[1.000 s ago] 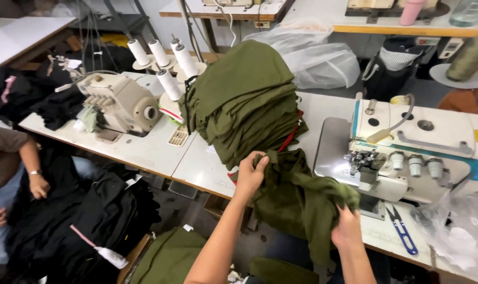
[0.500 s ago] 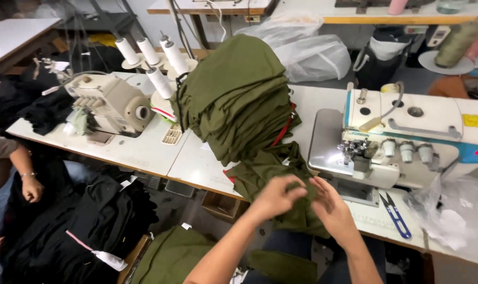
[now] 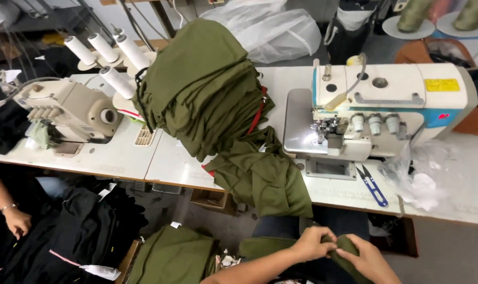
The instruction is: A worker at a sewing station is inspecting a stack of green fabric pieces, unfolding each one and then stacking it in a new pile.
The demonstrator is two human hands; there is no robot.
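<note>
Both hands meet low in the frame, in front of the serger [image 3: 378, 113] and below the desk [image 3: 160, 163] edge: the left hand [image 3: 311, 243] and right hand [image 3: 366, 259] are each closed in a pinch on one small olive piece [image 3: 340, 245], fingers curled tight, thumbs on top. Held this way over the lap, the piece appears bunched between them, its edges brought together where the fingers can line them up. It is a dull olive knit, soft and creased, only a small fold showing between the knuckles.

Left of the hands, more olive cloth [image 3: 173, 255] lies heaped on the floor, within easy reach. Just left of the serger, an olive garment [image 3: 262, 176] spills over the desk edge toward the lap, trailing from the tall olive stack [image 3: 199, 87] that leans beside the machine. Blue snips [image 3: 373, 185] lie in front of the serger, close to the right hand's side. Farther left of the serger, a second machine [image 3: 65, 108] stands with white thread cones [image 3: 110, 58] behind it, and another person's hand [image 3: 17, 221] rests by black fabric [image 3: 70, 236]. Behind the serger sits a clear plastic bag [image 3: 276, 29].
</note>
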